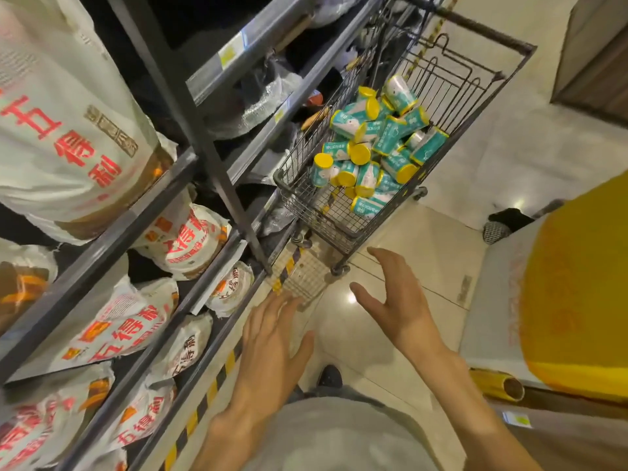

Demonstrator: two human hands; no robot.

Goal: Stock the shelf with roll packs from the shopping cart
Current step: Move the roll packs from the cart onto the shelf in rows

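Since the roll packs (373,144) lie heaped in the shopping cart (326,215) ahead of me, most of the stocking looks left to do; the shelf (149,212) on my left holds white printed bags (68,130), and I can't tell from here whether any packs have reached it. My left hand (272,338) hangs low beside the shelf's striped base, fingers spread and holding nothing. My right hand (397,300) reaches toward the cart's near corner, fingers loosely splayed, also empty.
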